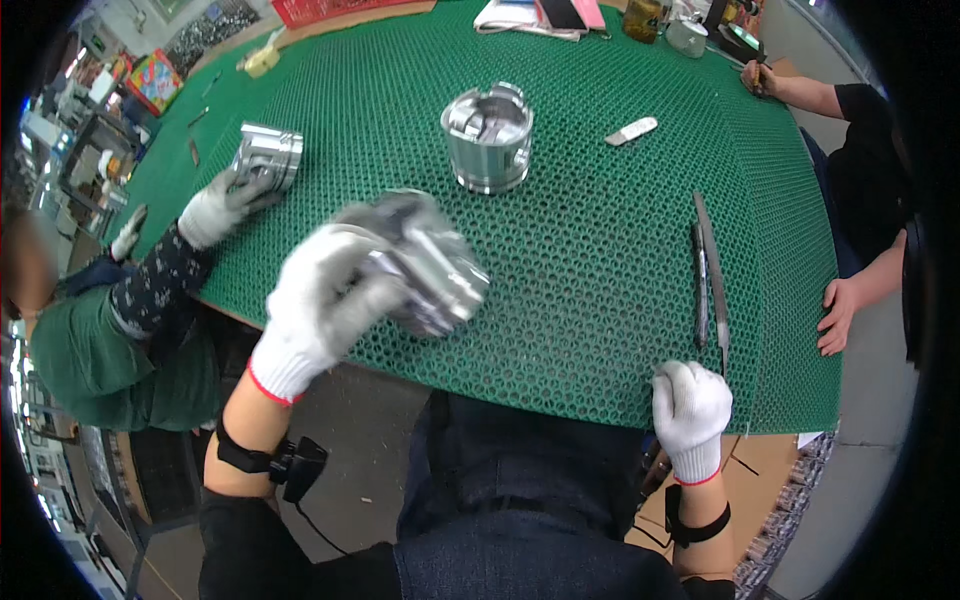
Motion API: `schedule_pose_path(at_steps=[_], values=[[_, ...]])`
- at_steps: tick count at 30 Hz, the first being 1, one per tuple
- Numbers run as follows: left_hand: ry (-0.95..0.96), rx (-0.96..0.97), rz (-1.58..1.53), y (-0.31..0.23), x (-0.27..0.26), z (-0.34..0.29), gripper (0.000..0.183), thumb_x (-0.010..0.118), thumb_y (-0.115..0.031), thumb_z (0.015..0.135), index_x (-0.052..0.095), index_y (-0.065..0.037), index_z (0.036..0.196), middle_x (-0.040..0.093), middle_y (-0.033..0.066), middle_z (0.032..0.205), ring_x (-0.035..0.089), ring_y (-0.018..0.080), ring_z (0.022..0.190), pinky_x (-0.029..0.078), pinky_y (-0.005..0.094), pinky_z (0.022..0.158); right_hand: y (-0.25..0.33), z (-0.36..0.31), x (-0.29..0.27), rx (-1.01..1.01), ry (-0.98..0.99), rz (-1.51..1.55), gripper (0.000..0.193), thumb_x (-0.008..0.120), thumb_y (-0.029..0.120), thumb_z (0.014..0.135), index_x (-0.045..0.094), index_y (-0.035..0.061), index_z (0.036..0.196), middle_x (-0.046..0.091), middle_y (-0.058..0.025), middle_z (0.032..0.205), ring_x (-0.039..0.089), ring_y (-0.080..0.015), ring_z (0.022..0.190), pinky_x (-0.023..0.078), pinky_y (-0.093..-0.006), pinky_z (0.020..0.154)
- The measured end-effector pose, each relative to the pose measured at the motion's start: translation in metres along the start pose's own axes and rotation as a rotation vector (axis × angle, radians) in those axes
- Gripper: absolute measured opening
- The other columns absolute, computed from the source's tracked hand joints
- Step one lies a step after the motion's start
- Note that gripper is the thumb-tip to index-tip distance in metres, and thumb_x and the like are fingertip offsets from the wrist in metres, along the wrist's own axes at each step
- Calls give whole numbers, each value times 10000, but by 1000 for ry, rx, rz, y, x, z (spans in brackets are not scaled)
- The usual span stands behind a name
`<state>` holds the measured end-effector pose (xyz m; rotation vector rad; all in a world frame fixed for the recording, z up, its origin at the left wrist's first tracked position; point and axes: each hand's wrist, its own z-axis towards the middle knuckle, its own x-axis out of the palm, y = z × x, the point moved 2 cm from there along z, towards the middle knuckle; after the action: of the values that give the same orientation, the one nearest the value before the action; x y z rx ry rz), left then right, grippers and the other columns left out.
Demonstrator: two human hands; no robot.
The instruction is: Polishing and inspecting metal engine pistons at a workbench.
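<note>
My left hand [325, 290], in a white knit glove, grips a shiny metal piston [440, 270] tilted above the mat; both are smeared by motion. A second piston [488, 145] stands upright on the mat beyond it, its open skirt end facing up. My right hand [692, 408], gloved too, is curled closed at the table's near edge. Whatever its fingers may hold is hidden. Just beyond its knuckles lie a long thin flat file [711, 265] and a dark slender rod-like tool [701, 290], side by side. The file's near end reaches the glove.
Green perforated matting [580, 230] covers the table. At left, a co-worker's gloved hand [225, 205] holds another piston [272, 155]. A small whitish blade-like piece [632, 131] lies at right. Another person's bare hand [838, 315] rests on the right edge. Jars [686, 38] and papers [530, 18] stand at the back.
</note>
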<state>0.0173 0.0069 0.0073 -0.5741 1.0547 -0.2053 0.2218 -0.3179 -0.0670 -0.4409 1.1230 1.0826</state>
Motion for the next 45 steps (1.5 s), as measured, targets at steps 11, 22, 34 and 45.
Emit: schedule_pose_path(at_steps=[11, 22, 34, 45], values=[[-283, 185, 546, 40, -1, 59, 555, 784, -88, 663, 622, -94, 1194, 631, 128, 1138, 580, 328, 1109, 442, 468, 993, 1, 7, -3, -33, 59, 5, 158, 729, 153, 749, 631, 100, 861, 567, -83, 671, 560, -298, 573, 435, -407, 541], [6, -139, 332, 8, 57, 72, 366, 644, -364, 910, 634, 2, 917, 656, 217, 772, 653, 383, 655, 512, 468, 591, 1, 2, -7, -21, 44, 6, 135, 720, 142, 755, 640, 101, 856, 571, -82, 688, 569, -294, 598, 442, -400, 557], [41, 102, 55, -38, 84, -111, 450, 869, -219, 634, 669, -5, 976, 623, 212, 1112, 611, 437, 1031, 494, 489, 938, -1, 6, 3, -65, -10, -22, 91, 688, 86, 812, 649, 94, 894, 619, -96, 742, 607, -299, 650, 478, -383, 604], [89, 82, -45, -41, 77, -96, 489, 837, -247, 690, 674, -11, 1086, 636, 186, 1142, 622, 390, 1041, 471, 484, 952, 2, 2, 2, -27, 11, -18, 100, 688, 62, 801, 656, 85, 892, 621, -100, 738, 607, -297, 644, 478, -376, 610]])
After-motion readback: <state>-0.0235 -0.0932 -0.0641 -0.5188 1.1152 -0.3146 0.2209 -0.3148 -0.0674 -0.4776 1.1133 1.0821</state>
